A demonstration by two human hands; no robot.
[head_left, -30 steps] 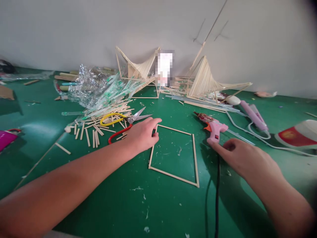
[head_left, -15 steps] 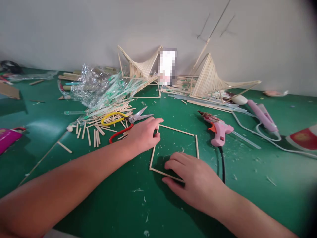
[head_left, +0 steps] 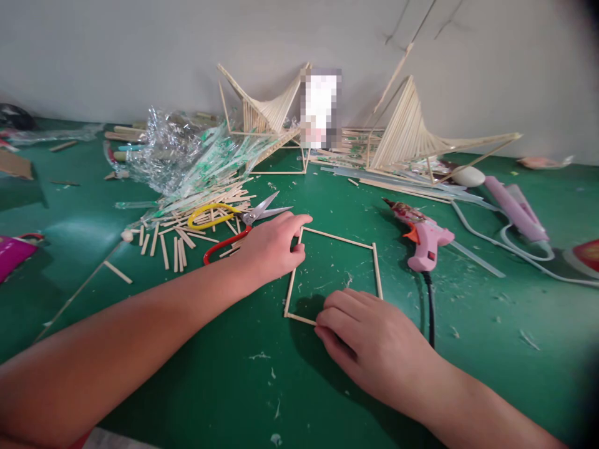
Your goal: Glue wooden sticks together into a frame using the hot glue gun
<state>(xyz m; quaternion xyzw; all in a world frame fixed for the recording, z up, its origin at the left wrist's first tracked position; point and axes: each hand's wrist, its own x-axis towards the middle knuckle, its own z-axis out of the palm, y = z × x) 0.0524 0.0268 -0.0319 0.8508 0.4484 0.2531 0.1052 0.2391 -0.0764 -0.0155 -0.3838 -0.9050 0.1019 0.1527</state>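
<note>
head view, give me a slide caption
Left hand at the far left corner, right hand at the near side of a wooden stick frame; pink glue gun to its right.

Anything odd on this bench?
Yes. The scissors lie open, blades apart, close to the left hand, an odd spot for sharp edges. The glue gun is stained brown around its nozzle, unlike its pink body. Whitish scraps litter the green table. The stick frame shows no break where visible.

The head camera looks forward and down, seemingly near the table (head_left: pixel 210 386).
</note>
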